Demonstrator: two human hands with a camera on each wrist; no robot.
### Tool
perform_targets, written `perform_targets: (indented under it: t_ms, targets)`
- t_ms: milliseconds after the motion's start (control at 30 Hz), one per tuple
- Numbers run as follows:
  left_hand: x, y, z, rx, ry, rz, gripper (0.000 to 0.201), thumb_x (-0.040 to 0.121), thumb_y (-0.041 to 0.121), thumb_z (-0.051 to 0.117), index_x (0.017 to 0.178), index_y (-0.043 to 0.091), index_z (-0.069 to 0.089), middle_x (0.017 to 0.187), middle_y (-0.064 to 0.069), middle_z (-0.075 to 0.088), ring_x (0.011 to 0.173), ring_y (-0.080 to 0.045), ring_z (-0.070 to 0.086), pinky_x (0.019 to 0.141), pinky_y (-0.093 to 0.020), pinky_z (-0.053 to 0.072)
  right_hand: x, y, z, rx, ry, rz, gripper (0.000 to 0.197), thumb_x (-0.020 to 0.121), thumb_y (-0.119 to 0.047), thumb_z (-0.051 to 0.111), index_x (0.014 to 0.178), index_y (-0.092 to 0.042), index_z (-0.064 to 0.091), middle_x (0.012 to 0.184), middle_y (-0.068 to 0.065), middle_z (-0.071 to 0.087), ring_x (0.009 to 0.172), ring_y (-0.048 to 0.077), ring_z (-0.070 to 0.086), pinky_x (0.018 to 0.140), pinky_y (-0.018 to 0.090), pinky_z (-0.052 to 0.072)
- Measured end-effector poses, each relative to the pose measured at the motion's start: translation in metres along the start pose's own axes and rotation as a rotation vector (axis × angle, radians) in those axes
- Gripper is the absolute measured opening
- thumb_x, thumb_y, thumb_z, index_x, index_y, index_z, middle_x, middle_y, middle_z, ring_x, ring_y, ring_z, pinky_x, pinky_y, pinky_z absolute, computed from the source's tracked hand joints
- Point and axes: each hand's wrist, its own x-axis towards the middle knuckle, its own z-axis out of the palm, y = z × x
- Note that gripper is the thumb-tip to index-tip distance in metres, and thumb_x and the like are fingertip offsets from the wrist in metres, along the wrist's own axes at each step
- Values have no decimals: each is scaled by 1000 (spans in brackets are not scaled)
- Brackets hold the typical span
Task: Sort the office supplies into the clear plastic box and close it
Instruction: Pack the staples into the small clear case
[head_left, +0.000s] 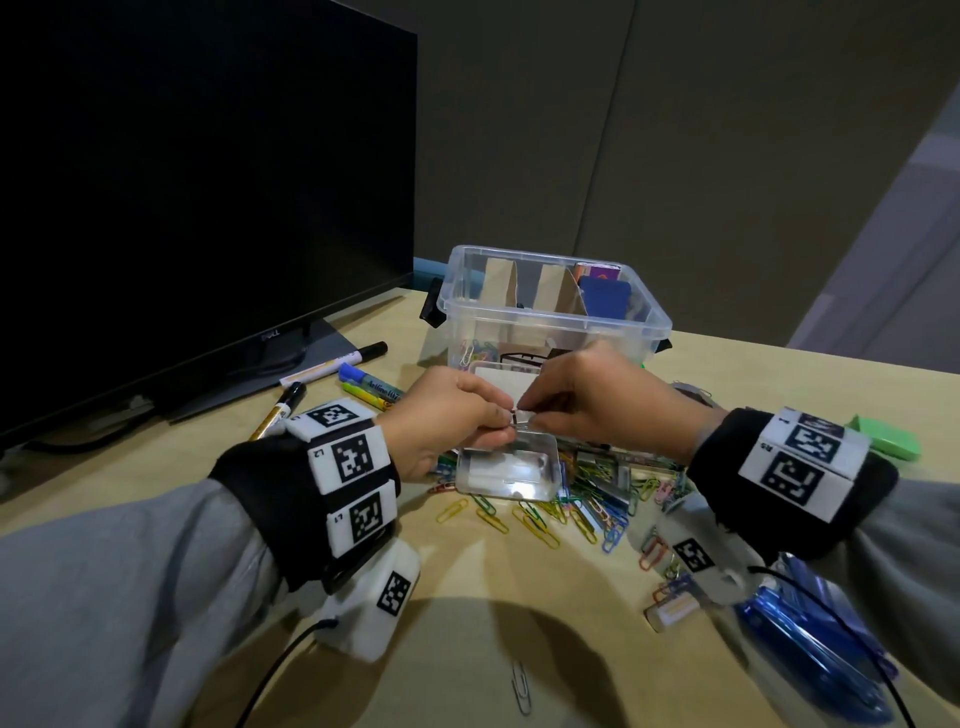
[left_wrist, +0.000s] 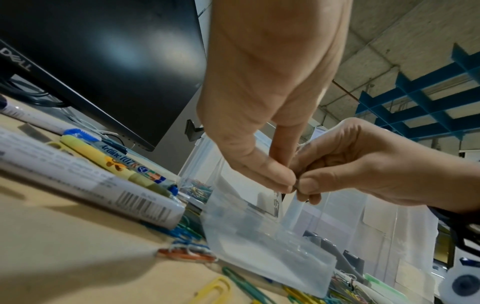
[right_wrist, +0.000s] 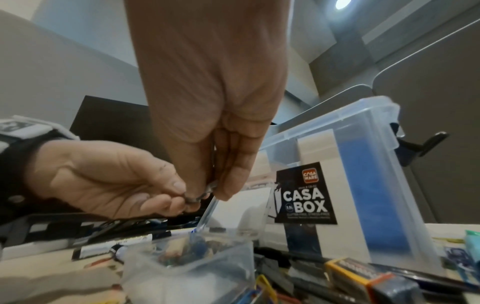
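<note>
At the centre of the frame, left hand and right hand both pinch a small metal clip above a small clear case, just before the clear plastic box; likely next: drop it in.

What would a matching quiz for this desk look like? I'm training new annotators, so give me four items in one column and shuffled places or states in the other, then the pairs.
Things:
1. clear plastic box
2. small clear case
3. green eraser
4. grey paper clip

Places or states:
A. lies alone on the desk near the front edge
B. stands lidless behind both hands
C. lies on the desk beyond the right wrist
D. sits open on the clip pile, under the hands

Pairs: 1-B, 2-D, 3-C, 4-A
</note>
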Motion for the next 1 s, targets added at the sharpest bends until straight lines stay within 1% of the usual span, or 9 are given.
perform_targets:
  t_ms: [133,333,433,533,633,700,767,900,1000]
  targets:
    - [-3,1,0,-80,-16,6,12,88,-12,58,93,-3,64,93,-21,68,69,-19,70,60,-19,59,2,-3,7,-76,8,-30,20,90,-21,68,108,-18,74,94,-4,73,69,0,61,64,2,43]
    - [-5,2,-2,-112,11,11,18,90,-11,57,106,-3,61,96,-22,68,68,-20,71,57,-20,58,5,-6,11,-116,3,-36,20,91,-26,67,109,-19,74,95,-2,74,77,8,68,74,21,56]
    - [-4,1,-5,107,48,51,15,90,-5,61,104,2,62,92,-17,69,65,-18,70,65,-25,59,7,-7,16,-253,-79,18,20,93,-33,61,105,-24,74,91,-6,72,78,10,66,72,28,57]
    - [0,1,-11,567,166,222,19,88,0,65,83,18,65,85,-2,67,80,-19,67,77,-33,58,9,-11,21,-327,-203,60,18,92,-29,59,103,-25,73,93,-6,69,85,12,63,73,30,57]
    - [-2,1,-16,782,189,226,17,85,2,65,79,18,65,85,2,63,84,-17,63,76,-32,56,11,-13,28,-380,-276,97,19,91,-29,56,100,-24,73,94,-4,67,85,16,62,72,32,57]
    - [-6,1,-18,846,132,147,6,84,6,70,88,10,68,91,-2,65,81,-18,65,64,-26,54,14,-13,32,-406,-304,130,19,90,-29,56,94,-23,74,90,-2,68,80,18,63,66,31,55]
    - [-9,1,-17,891,72,110,12,84,10,73,94,5,69,91,-7,69,75,-21,70,52,-22,50,17,-14,34,-437,-325,149,18,88,-27,56,90,-20,73,86,1,68,77,22,63,60,28,49]
    - [-9,2,-16,922,34,110,16,82,12,76,96,8,69,93,-7,70,78,-22,71,66,-28,56,21,-19,38,-453,-351,148,22,90,-29,54,90,-18,73,85,4,67,76,25,64,65,32,55]
    - [-8,2,-16,920,26,110,18,81,13,77,92,15,64,90,-3,67,74,-19,69,65,-26,55,25,-20,37,-486,-355,150,21,89,-33,58,93,-19,73,84,1,64,78,24,63,60,29,50]
